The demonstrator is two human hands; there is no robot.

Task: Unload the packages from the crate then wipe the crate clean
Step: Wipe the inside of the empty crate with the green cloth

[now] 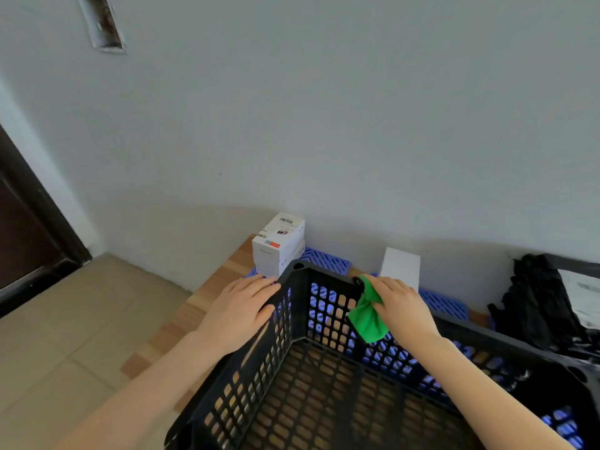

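Black crate [259,371] is sitting emptied on the table [224,277], packages [279,246] standing behind it. Left hand [240,310] is bracing the left wall, fingers apparently flat. Right hand [402,306] is pinching the green cloth [368,319] against the far rim. Best approach: brace firmly and wipe along the rim first, then the walls.

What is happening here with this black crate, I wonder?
A person appears to be wiping a black crate. The right hand holds a green cloth at the crate's far rim, while the left hand rests on its left wall. No package shows inside; a labelled white box and a plain white box stand behind it.
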